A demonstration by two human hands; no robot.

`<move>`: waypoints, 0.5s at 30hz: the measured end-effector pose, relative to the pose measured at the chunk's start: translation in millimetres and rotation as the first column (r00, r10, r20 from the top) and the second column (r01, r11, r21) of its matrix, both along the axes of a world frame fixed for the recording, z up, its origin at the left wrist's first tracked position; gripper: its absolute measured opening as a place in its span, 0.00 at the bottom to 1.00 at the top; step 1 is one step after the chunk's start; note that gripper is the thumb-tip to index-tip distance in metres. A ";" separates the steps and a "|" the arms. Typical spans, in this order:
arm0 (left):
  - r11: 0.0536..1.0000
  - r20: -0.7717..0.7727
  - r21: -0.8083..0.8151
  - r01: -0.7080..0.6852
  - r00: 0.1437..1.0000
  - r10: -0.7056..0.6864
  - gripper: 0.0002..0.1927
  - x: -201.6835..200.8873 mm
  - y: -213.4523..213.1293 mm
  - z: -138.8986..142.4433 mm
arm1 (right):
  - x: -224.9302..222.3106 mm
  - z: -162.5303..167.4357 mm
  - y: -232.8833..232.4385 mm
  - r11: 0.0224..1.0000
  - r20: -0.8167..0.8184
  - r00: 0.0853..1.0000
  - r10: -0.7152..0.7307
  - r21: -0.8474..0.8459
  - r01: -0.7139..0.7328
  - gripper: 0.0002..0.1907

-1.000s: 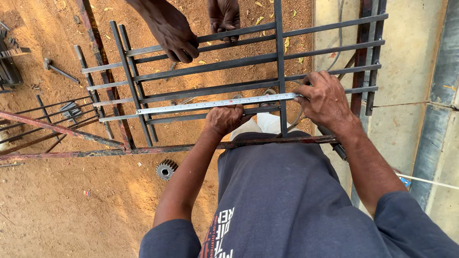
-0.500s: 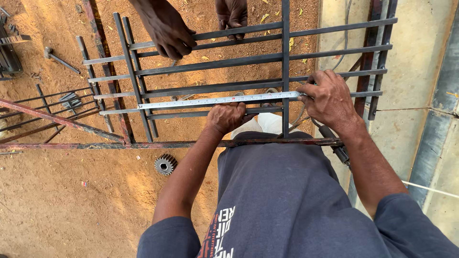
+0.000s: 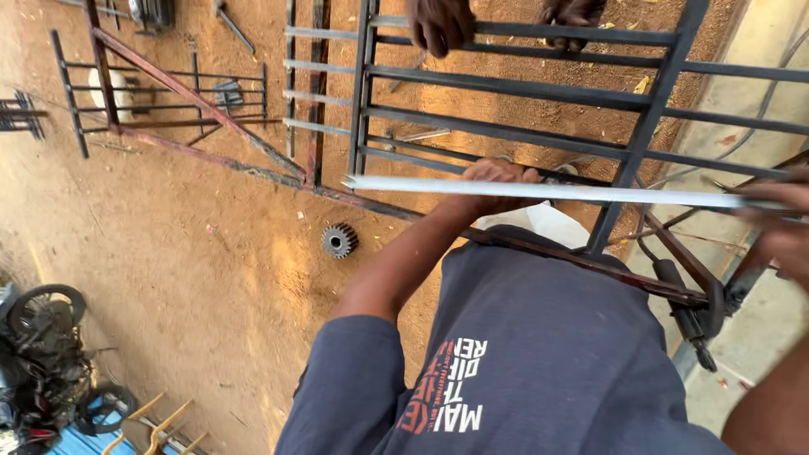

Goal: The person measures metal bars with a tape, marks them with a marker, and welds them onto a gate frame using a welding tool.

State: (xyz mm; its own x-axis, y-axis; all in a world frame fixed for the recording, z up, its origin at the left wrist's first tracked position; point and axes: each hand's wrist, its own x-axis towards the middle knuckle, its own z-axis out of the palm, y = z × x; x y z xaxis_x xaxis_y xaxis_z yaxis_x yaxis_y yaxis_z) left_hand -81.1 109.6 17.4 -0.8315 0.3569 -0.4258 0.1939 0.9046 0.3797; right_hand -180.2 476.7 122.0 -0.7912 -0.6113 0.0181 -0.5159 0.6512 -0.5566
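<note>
view has swung left since earlier, grille now upper right. your left hand (image 3: 497, 181) and blurred right hand (image 3: 779, 221) grip the pale flat bar (image 3: 539, 190) across the dark grille (image 3: 506, 94); stiff, light, hold both ends. another person's hands (image 3: 442, 24) beyond.

Four hands show: the person's own left hand (image 3: 497, 179) and right hand (image 3: 779, 232), two in all, both on one long pale metal strip (image 3: 539, 191), and two more, another person's hands (image 3: 441, 24), at the top of one dark barred metal frame (image 3: 539, 101). On the sandy ground lie one toothed gear wheel (image 3: 340, 240) and one rusty red frame (image 3: 190, 97), with one small barred panel (image 3: 18, 114) at the left edge and one tyre (image 3: 42, 307) lower down
</note>
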 end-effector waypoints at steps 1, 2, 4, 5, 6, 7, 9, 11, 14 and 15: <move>0.999 -0.113 -0.046 0.028 0.993 -0.033 0.16 1.0 -0.8 -1.2 | 3.4 -1.3 11.3 1.000 0.001 1.000 -0.020 0.018 0.020 0.13; 0.995 -0.228 -0.087 0.056 0.971 -0.075 0.12 3.0 -1.5 -5.2 | 8.2 -1.7 24.3 0.998 -0.001 0.999 -0.044 0.035 0.044 0.13; 0.987 -0.319 -0.125 0.101 0.938 -0.137 0.10 4.9 0.5 -15.0 | 15.9 -3.3 47.0 0.994 -0.003 0.996 -0.084 0.073 0.084 0.13; 0.985 -0.298 -0.127 0.121 0.942 -0.154 0.11 5.1 0.2 -17.1 | 19.9 -4.0 55.8 0.990 -0.006 0.994 -0.106 0.088 0.106 0.13; 0.982 -0.277 -0.131 0.138 0.946 -0.170 0.13 4.5 1.2 -18.2 | 22.6 -2.0 67.7 0.987 -0.009 0.992 -0.124 0.101 0.124 0.13; 0.985 -0.253 -0.107 0.132 0.955 -0.156 0.18 3.7 1.7 -17.3 | 26.1 0.1 76.4 0.984 -0.008 0.990 -0.142 0.112 0.142 0.13; 0.992 -0.203 -0.069 0.109 0.972 -0.121 0.29 1.6 2.4 -12.0 | 33.8 4.0 89.5 0.978 -0.009 0.987 -0.162 0.133 0.162 0.13; 0.994 -0.217 -0.047 0.099 0.970 -0.107 0.29 0.1 2.5 -3.5 | 42.4 7.7 96.2 0.972 -0.014 0.984 -0.178 0.153 0.178 0.13; 0.998 -0.237 -0.028 0.064 0.969 -0.069 0.30 0.8 4.2 7.5 | 53.4 16.7 102.1 0.965 -0.021 0.983 -0.182 0.186 0.183 0.13; 0.998 -0.249 -0.025 0.050 0.967 -0.055 0.30 0.8 4.9 9.1 | 55.3 18.9 102.8 0.963 -0.030 0.984 -0.178 0.199 0.180 0.13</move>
State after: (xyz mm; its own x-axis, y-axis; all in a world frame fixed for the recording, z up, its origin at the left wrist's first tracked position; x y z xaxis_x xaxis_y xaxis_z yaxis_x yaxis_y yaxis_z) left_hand -80.2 114.5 26.5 -0.8927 0.3969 -0.2135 0.3277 0.8969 0.2970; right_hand -125.0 579.5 140.9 -0.8886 -0.4516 -0.0802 -0.3862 0.8309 -0.4005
